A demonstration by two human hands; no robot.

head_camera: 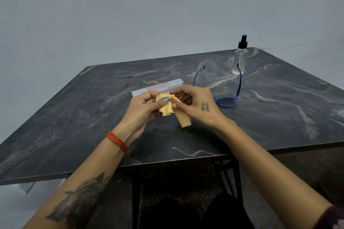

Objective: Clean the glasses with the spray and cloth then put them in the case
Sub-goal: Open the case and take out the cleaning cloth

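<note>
A small yellow cloth [183, 118] hangs crumpled between both hands above the middle of the dark marble table [74, 117]. My left hand [143, 107] pinches its upper part, and my right hand [197, 105] grips it from the right. Blue-framed glasses [226, 102] lie on the table just right of my right hand, with their arms unfolded and pointing away from me. A clear spray bottle [239, 59] with a black pump stands upright at the far right, behind the glasses. A flat white packet [158, 87] with red print lies behind my hands; a case is not visible.
The table's near edge [167, 160] runs just in front of my forearms, above a black metal frame [236, 178]. A plain grey wall [130, 15] stands behind the table. Bare tabletop lies to the left and to the far right.
</note>
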